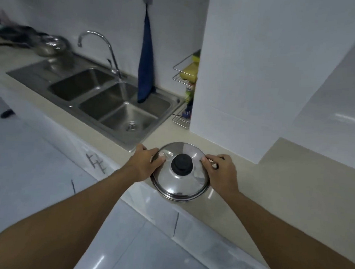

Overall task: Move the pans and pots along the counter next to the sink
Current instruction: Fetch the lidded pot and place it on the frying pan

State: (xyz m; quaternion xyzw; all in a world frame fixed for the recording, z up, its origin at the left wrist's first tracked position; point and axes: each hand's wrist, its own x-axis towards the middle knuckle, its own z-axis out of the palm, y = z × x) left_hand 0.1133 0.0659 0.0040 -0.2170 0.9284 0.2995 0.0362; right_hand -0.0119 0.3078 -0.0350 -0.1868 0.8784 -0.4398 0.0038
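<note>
Two hands grip one lidded steel pot (180,172) in the head view, the only view given. No brand, label or writing can be read anywhere; the bottles in the wire rack (185,76) are too blurred to tell.

The pot is polished stainless steel, seen from above, so its domed lid (181,185) hides the body. A round black knob (182,163) sits at the lid's centre, and the metal mirrors the pale room. It sits at the counter's (253,181) front edge, its near rim hanging slightly past that edge, just right of the sink's (111,100) near right corner.

The left hand (145,163) is clamped on the pot's left side, thumb over the lid's rim. The right hand (220,171) is clamped on the right side, fingers curled at the rim; the side handles themselves are hidden under the hands.

The double-bowl sink has a curved tap (99,42) at its back edge. A dark blue towel (146,65) hangs on the wall behind it. More steel cookware (50,44) lies blurred at the counter's far left end.
</note>
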